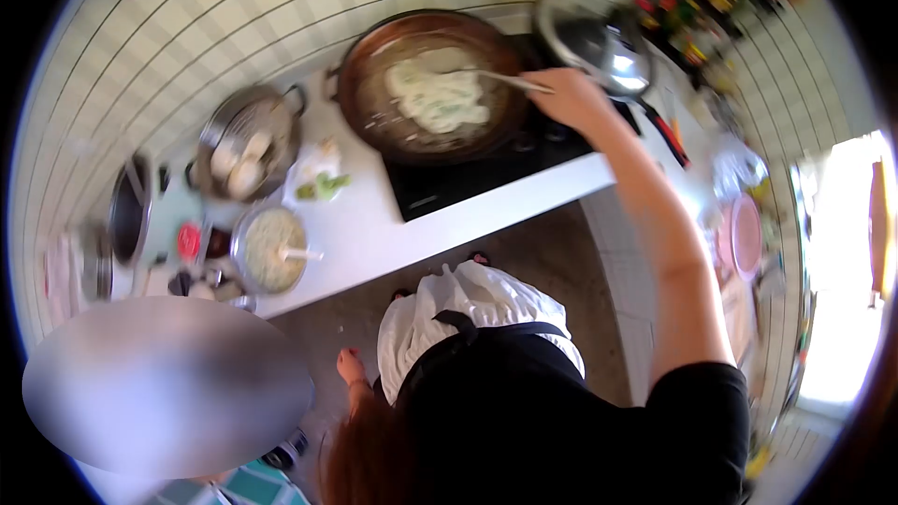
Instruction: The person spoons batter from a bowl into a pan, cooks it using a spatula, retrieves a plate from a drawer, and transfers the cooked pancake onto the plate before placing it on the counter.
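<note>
Pale mixture [435, 98]: spread in a loose, uneven patch inside the wide brown pan [360, 84], near its middle; it could tear or fold over itself if the utensil [513, 81] is dragged through while the mass is soft.
Pan floor: shiny around the patch, probably oil or thin liquid; a quick flick could splash toward the bare wrist, and a patch left in one place might scorch or stick.
Pan seat: its left side reaches past the black cooktop [449, 182], over the white worktop [355, 248]; a hard push on the rim might slide it, and heat could be uneven.
Right hand [569, 96]: just past the pan's right rim, fingers wrapped around the end of the utensil's pale handle, whose other end reaches left into the mixture.
Right arm: stretched forward over the worktop's edge, elbow only slightly bent, forearm slanting up and left.
Lid [594, 33]: behind the right hand, its red-and-black handle [666, 136] near the forearm; an outward swing of the elbow could knock it.
Left hand [351, 367]: low beside the body, away from the worktop; whether its fingers are curled or loose, I cannot tell.
</note>
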`<act>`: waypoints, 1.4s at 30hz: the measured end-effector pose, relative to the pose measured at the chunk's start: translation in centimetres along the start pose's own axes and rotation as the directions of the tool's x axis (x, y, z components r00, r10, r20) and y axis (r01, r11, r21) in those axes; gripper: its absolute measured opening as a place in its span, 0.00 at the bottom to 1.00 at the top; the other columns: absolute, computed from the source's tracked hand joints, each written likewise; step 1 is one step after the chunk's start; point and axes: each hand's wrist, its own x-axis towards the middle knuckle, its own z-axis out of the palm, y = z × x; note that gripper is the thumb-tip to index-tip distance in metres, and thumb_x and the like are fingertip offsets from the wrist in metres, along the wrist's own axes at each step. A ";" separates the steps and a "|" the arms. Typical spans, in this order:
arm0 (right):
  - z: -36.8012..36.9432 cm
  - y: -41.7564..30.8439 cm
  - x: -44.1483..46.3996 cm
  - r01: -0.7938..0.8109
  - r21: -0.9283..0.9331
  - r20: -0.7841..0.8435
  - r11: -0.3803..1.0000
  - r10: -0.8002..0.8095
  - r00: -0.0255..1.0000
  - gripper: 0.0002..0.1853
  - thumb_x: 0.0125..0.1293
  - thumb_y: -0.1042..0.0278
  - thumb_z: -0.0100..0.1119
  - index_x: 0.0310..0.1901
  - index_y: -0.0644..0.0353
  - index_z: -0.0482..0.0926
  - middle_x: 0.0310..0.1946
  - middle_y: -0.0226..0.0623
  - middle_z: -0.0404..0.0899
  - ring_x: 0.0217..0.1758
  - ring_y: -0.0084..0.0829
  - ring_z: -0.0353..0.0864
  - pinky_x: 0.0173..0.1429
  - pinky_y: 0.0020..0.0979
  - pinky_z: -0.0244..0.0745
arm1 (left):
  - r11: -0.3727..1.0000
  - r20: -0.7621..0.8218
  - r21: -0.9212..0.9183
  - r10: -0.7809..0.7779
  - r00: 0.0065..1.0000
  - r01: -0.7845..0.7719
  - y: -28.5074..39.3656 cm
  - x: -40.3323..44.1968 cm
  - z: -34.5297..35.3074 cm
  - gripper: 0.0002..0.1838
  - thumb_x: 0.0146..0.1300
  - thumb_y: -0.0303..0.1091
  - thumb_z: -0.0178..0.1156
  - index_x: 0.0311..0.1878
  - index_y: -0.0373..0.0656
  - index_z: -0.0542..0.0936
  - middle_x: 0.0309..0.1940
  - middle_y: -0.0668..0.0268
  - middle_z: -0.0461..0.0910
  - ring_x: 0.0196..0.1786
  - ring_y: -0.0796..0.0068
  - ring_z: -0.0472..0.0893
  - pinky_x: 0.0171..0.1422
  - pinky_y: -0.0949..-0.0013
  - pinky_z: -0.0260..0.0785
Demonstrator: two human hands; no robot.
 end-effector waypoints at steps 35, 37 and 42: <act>1.2 3.0 -2.5 -0.108 0.086 -0.059 0.990 0.113 0.992 0.15 0.58 0.65 0.54 0.48 0.52 0.79 0.38 0.43 0.81 0.42 0.45 0.78 0.47 0.38 0.74 | 0.997 0.027 0.019 -0.074 0.997 0.073 6.0 1.4 1.7 0.16 0.59 0.43 0.46 0.25 0.42 0.74 0.12 0.72 0.61 0.12 0.80 0.59 0.15 0.73 0.49; 1.4 2.6 -3.5 -0.179 0.232 -0.019 0.956 0.188 0.982 0.14 0.59 0.66 0.54 0.47 0.56 0.79 0.34 0.48 0.79 0.38 0.50 0.78 0.44 0.39 0.73 | 0.997 0.022 0.004 -0.074 0.997 0.074 5.0 0.9 0.8 0.16 0.59 0.43 0.46 0.26 0.41 0.74 0.12 0.72 0.61 0.12 0.80 0.60 0.14 0.73 0.50; 3.2 0.1 -8.4 -0.447 0.504 0.046 0.739 0.494 0.868 0.12 0.63 0.65 0.52 0.44 0.60 0.78 0.25 0.49 0.77 0.28 0.45 0.77 0.35 0.35 0.71 | 0.988 0.005 -0.045 -0.147 0.989 0.147 3.1 0.8 0.1 0.16 0.59 0.42 0.44 0.27 0.40 0.74 0.12 0.71 0.61 0.11 0.79 0.60 0.13 0.73 0.50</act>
